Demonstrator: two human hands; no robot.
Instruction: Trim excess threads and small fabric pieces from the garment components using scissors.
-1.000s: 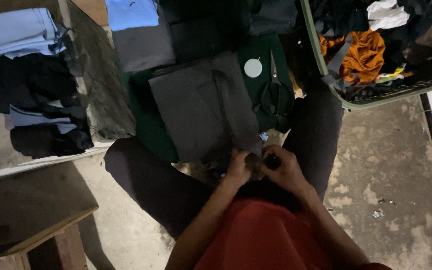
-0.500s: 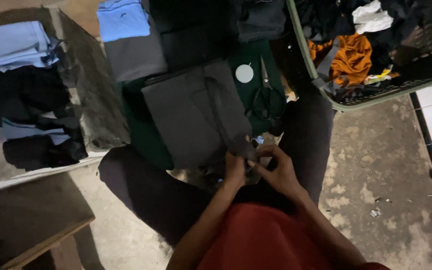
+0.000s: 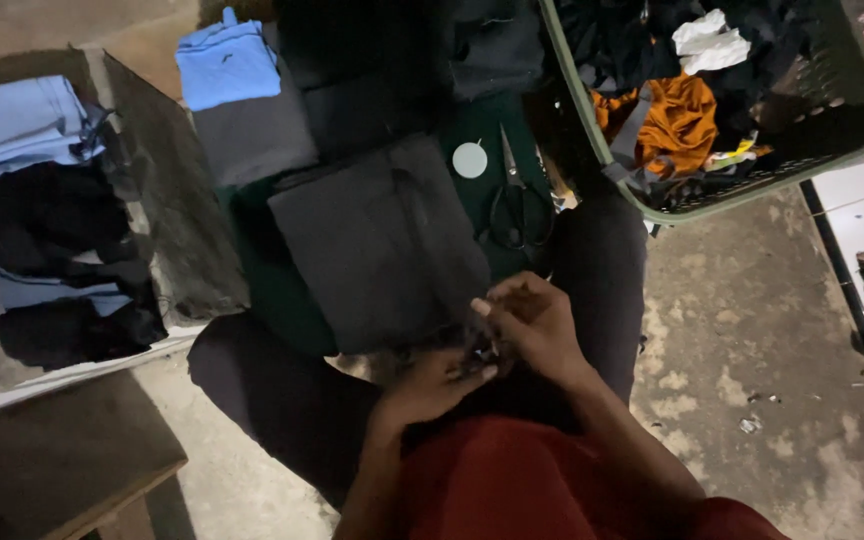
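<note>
My left hand [image 3: 430,385] and my right hand [image 3: 530,318] meet over my lap, fingers pinched together on a small dark item [image 3: 480,352] at the near edge of a folded dark grey cloth [image 3: 382,240]. What the small item is cannot be told in the dim light. The grey cloth lies on a dark green cloth [image 3: 262,290] spread across my crossed legs. A pair of black-handled scissors [image 3: 514,200] and a small white disc [image 3: 469,160] lie on the green cloth just beyond my right hand.
A green plastic basket [image 3: 652,205] at the upper right holds orange, white and dark fabric scraps. Folded blue, grey and black garments are stacked at the left [image 3: 22,130] and top [image 3: 227,65]. A wooden board [image 3: 42,470] lies at lower left on the concrete floor.
The view has shifted slightly. My right hand has lifted a little above my left, with both still pinched on the small dark item.
</note>
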